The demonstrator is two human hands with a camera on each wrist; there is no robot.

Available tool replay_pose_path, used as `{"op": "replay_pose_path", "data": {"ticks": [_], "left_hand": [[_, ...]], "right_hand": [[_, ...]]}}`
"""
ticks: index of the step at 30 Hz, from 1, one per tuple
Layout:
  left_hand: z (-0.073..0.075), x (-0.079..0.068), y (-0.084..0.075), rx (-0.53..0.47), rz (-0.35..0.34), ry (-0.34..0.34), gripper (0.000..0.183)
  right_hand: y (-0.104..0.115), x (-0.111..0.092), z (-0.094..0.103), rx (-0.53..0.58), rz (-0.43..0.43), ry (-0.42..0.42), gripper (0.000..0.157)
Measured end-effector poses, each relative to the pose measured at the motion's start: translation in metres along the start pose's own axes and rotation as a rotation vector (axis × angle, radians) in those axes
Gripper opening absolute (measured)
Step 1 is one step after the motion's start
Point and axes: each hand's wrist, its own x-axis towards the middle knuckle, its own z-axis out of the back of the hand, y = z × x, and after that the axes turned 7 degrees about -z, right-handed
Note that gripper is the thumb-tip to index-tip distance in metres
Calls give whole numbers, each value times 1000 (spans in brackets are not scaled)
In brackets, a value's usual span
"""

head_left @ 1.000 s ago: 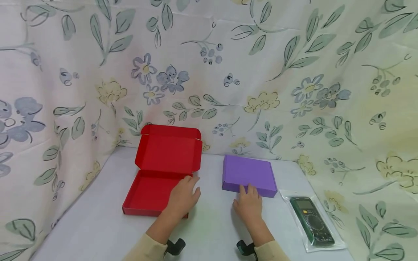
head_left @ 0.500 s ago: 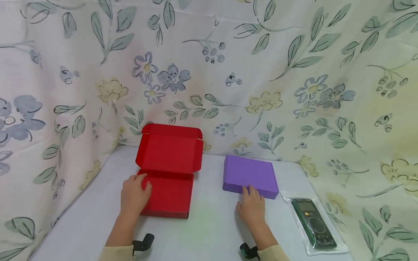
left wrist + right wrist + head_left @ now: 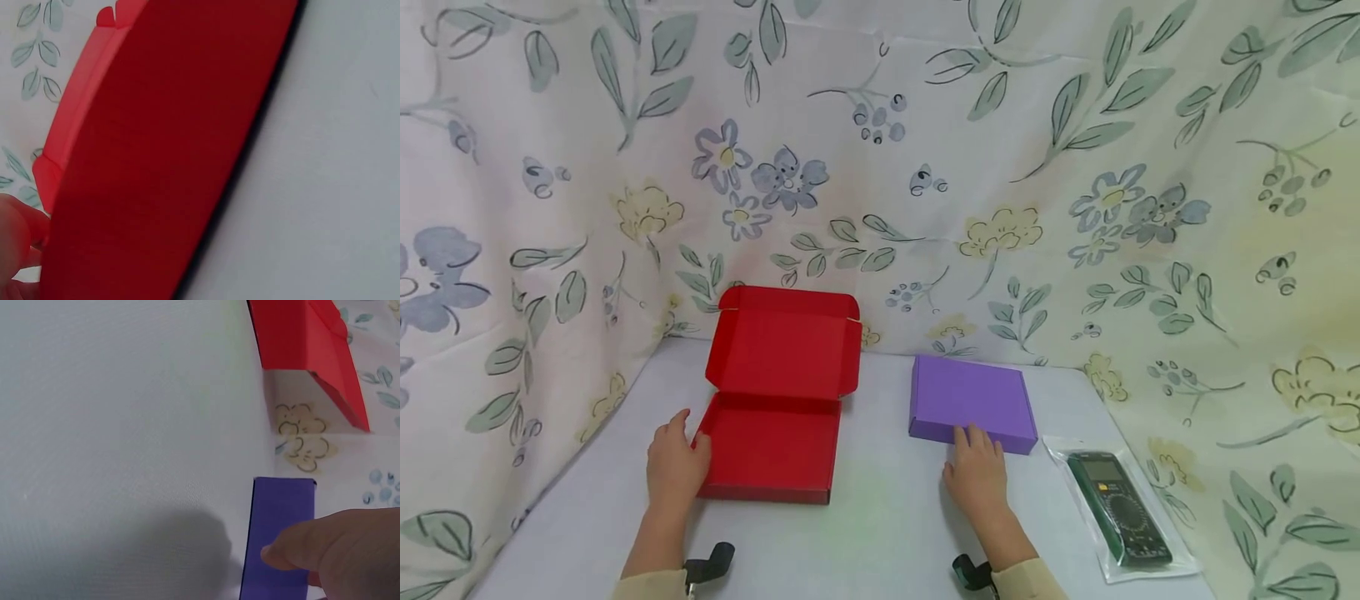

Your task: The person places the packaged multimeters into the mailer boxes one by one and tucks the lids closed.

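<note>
An open red cardboard box (image 3: 767,454) lies on the white table with its lid (image 3: 784,343) raised behind it. My left hand (image 3: 676,467) is at the box's left side wall, fingers loosely bent and thumb near the wall. In the left wrist view, the fingers (image 3: 22,237) appear at the end of the red front wall. A closed purple box (image 3: 973,396) sits right of the red one. My right hand (image 3: 977,475) has its fingertips on the purple box's front edge; the thumb (image 3: 284,550) overlaps its front face in the right wrist view.
A green and black multimeter (image 3: 1118,508) in a clear plastic bag (image 3: 1101,567) lies at the table's right side. A floral cloth (image 3: 880,175) hangs behind and along the sides of the white table (image 3: 880,533).
My left hand has moved from the red box's right side across to its left side. My right hand stays at the purple box, and both boxes keep their places.
</note>
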Motion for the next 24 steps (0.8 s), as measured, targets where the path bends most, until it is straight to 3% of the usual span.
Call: {"op": "replay_pose_path", "data": {"ticks": [4,10,15,24], "left_hand": [[-5,-1,5,-14,22,27,54],[-11,-2,10,19,-27,36,45],[-13,-3,10,45,-26,56,43],[-16,-3,11,68,-19,31,41]], "right_hand": [[0,0,0,-3,-3,11,61],[1,1,3,-6,-10,38,61],[1,1,3,-6,-7,44,62],[-1,1,-1,-8,-4,19,61]]}}
